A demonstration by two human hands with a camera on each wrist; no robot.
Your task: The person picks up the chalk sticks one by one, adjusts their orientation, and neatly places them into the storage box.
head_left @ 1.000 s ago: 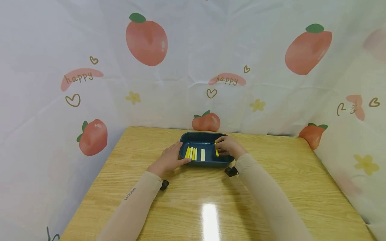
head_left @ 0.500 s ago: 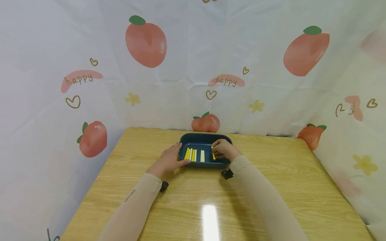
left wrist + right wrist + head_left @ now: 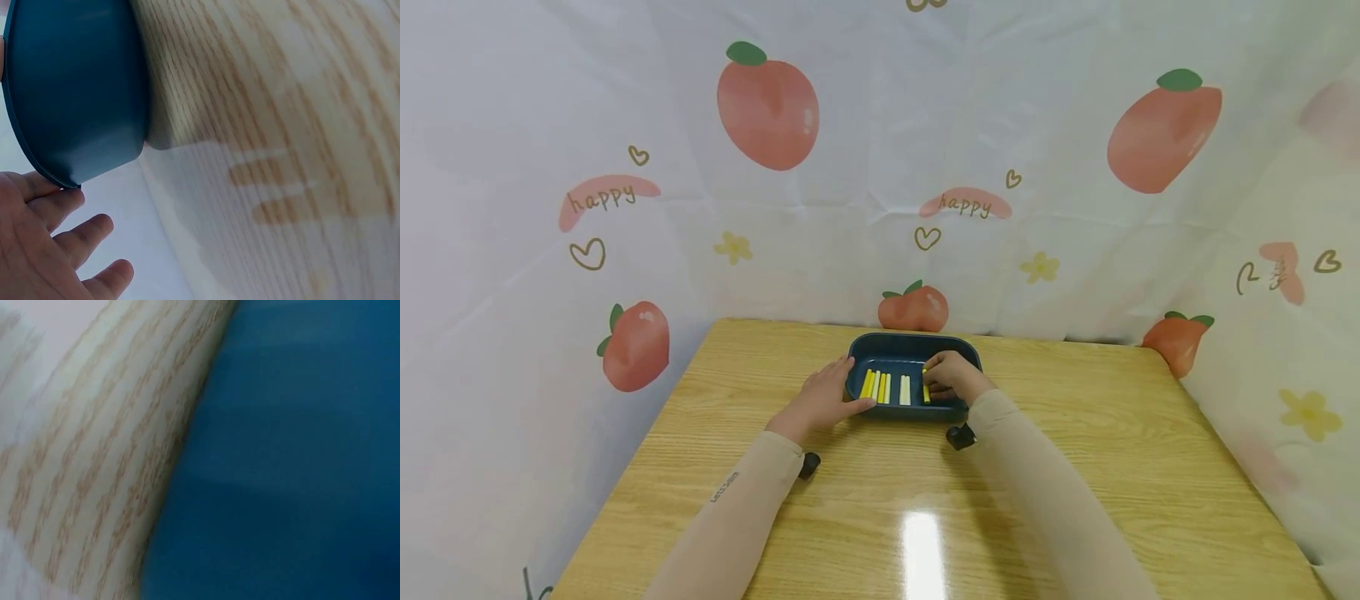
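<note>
A dark blue rectangular dish (image 3: 917, 342) holds yellow and white chalk sticks (image 3: 877, 387) lined up at its left end. A pair of white chalk sticks (image 3: 905, 390) lies apart, near the middle. Inside the dish, my right hand (image 3: 953, 377) pinches a yellow chalk stick (image 3: 926, 393) just right of that pair. My left hand (image 3: 826, 395) rests against the dish's left end, thumb at the front rim. In the left wrist view its fingers (image 3: 87, 240) are spread, with fingertips at the dish's rim. The right wrist view has only the dish's outer wall (image 3: 281, 456) and the table.
The dish stands towards the back of a wooden table (image 3: 865, 492), near a white fruit-print cloth (image 3: 865, 150) that hangs behind and at the sides. A black wrist camera (image 3: 961, 437) sits under the right forearm, close to the dish's front wall.
My right hand has moved left inside the dish with the yellow chalk stick, bringing it closer to the white pair. The left hand stays at the dish's left end.
</note>
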